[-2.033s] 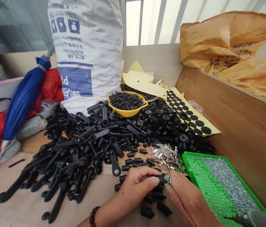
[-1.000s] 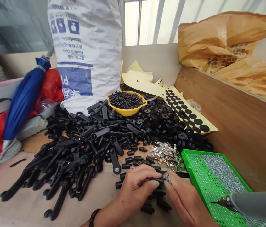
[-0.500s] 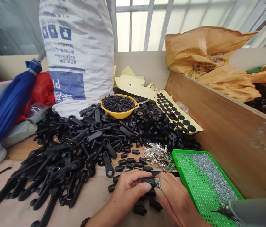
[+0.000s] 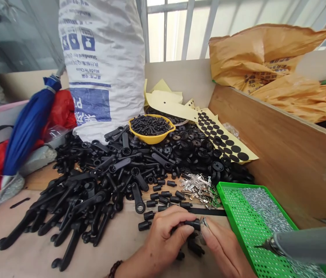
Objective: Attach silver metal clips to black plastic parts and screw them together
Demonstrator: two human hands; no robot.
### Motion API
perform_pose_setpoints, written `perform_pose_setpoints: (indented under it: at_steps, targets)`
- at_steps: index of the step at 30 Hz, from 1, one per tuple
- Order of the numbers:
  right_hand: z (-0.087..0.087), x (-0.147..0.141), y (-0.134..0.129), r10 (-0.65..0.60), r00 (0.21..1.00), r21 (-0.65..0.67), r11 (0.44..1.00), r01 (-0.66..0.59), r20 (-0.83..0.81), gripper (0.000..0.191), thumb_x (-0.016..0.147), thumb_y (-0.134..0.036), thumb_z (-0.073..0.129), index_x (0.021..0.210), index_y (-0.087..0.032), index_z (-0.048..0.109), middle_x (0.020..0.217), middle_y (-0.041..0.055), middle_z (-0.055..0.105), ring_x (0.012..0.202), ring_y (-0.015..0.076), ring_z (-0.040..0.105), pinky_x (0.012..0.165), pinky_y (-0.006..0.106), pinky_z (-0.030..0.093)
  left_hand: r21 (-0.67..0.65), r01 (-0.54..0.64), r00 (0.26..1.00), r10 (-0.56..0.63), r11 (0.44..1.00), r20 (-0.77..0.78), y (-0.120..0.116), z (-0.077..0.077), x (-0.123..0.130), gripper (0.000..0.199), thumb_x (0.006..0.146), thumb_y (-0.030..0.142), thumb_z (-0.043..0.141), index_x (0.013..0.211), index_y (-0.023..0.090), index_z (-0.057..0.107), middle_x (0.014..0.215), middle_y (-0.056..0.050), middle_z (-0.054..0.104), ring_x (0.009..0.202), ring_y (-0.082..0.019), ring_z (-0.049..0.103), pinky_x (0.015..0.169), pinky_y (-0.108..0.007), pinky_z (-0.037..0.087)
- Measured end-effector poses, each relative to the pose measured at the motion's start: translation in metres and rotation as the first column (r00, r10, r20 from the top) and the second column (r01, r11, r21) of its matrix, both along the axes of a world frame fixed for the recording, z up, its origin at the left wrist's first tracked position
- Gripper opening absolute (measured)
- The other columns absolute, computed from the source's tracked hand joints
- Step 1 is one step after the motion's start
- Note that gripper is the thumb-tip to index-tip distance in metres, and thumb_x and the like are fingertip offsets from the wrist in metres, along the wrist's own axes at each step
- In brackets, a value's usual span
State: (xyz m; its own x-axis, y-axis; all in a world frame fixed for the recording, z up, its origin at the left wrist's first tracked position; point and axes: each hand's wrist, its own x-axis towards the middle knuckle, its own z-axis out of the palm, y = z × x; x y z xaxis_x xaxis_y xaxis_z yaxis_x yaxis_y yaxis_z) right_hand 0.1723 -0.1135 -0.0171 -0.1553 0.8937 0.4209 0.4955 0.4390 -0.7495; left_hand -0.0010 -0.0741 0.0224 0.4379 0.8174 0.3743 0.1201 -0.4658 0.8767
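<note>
Plastic sleeve [image 4: 194, 224], light and stiff, sits gripped by its barrel in the closed left hand [image 4: 163, 237] beside the green tray [image 4: 246, 186], right hand [image 4: 223, 247] pinching a tiny, slippery metal clip [image 4: 205, 222] at its end

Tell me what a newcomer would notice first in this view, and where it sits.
The big heap of black plastic parts dominates the middle of the bench, in front of a tall white woven sack. To its lower right, a bright green perforated tray holds a spread of small silvery pieces. At the bottom centre, the left hand and right hand meet at a short black plastic piece.
</note>
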Motion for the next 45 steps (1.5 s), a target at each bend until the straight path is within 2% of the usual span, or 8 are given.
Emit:
perform_pose_setpoints:
  at_steps: [7,12,14,17,22,27,35,45]
  targets:
    - [-0.011,0.002,-0.009,-0.039,0.997,-0.176,0.984,0.027,-0.063,0.04,0.094,-0.052,0.035,0.087,-0.024,0.063,0.066,0.0022,0.06,0.058,0.0189,0.056,0.048,0.028,0.045,0.244,0.073,0.991,-0.042,0.967,-0.13,-0.001,0.008,-0.005,0.022,0.09,0.013,0.048,0.105,0.012,0.065,0.091,-0.011,0.067,0.084,-0.018,0.06,0.077,-0.028,0.049]
    - [0.011,0.001,0.003,0.029,0.999,0.029,0.999,-0.03,0.031,0.03,0.098,-0.03,0.031,0.079,-0.022,0.053,0.067,0.0005,0.056,0.059,0.0153,0.054,0.055,0.026,0.043,-0.119,0.059,0.997,-0.064,0.991,-0.036,0.001,0.004,-0.002,0.024,0.089,0.03,0.053,0.097,0.016,0.071,0.081,-0.007,0.069,0.071,-0.017,0.061,0.066,-0.025,0.048]
    - [0.018,-0.001,0.009,0.039,0.993,0.176,0.983,-0.059,0.115,0.026,0.097,-0.019,0.03,0.076,-0.022,0.047,0.064,-0.0008,0.052,0.056,0.0131,0.05,0.053,0.025,0.039,-0.384,0.055,0.998,-0.035,0.922,0.059,0.0,-0.002,0.002,0.028,0.082,0.039,0.06,0.092,0.016,0.073,0.068,-0.004,0.066,0.059,-0.014,0.057,0.056,-0.023,0.046]
    - [0.021,-0.003,0.014,0.001,0.972,0.345,0.935,-0.085,0.236,0.023,0.094,-0.013,0.032,0.077,-0.021,0.045,0.063,-0.0011,0.05,0.056,0.0128,0.047,0.053,0.025,0.037,-0.706,0.127,0.972,0.056,0.697,0.23,-0.001,-0.011,0.008,0.036,0.071,0.046,0.07,0.088,0.015,0.074,0.061,-0.002,0.063,0.051,-0.01,0.052,0.051,-0.02,0.042]
    - [0.018,-0.003,0.015,-0.073,0.943,0.38,0.923,-0.06,0.325,0.023,0.094,-0.013,0.034,0.075,-0.021,0.044,0.062,-0.0016,0.049,0.055,0.0133,0.046,0.053,0.026,0.034,-0.808,0.193,0.92,0.183,0.557,0.346,-0.001,-0.016,0.012,0.034,0.065,0.039,0.075,0.085,0.011,0.074,0.065,-0.004,0.066,0.05,-0.008,0.05,0.05,-0.019,0.039]
    - [0.02,0.002,0.011,-0.092,0.943,0.272,0.962,0.001,0.321,0.018,0.097,-0.027,0.035,0.087,-0.021,0.049,0.073,0.0025,0.055,0.064,0.0166,0.052,0.058,0.028,0.038,-0.807,0.224,0.896,0.21,0.547,0.391,0.001,-0.012,0.011,0.032,0.065,0.036,0.076,0.086,0.011,0.074,0.065,-0.004,0.066,0.052,-0.008,0.051,0.052,-0.019,0.039]
    - [0.025,0.005,0.012,-0.144,0.904,0.396,0.918,-0.03,0.402,0.02,0.09,-0.011,0.04,0.073,-0.021,0.043,0.065,0.0001,0.046,0.059,0.0161,0.042,0.059,0.03,0.033,-0.795,0.184,0.922,0.18,0.577,0.343,0.001,-0.012,0.012,0.032,0.064,0.039,0.077,0.084,0.013,0.075,0.066,-0.004,0.066,0.054,-0.009,0.052,0.053,-0.019,0.041]
    - [0.012,0.003,0.009,-0.024,0.962,0.253,0.966,-0.047,0.274,0.02,0.093,-0.012,0.033,0.081,-0.023,0.045,0.067,-0.0004,0.05,0.059,0.0138,0.048,0.055,0.027,0.038,-0.761,0.097,0.951,0.166,0.641,0.261,0.0,-0.008,0.011,0.039,0.059,0.048,0.078,0.082,0.015,0.076,0.057,0.0,0.06,0.053,-0.01,0.052,0.054,-0.022,0.044]
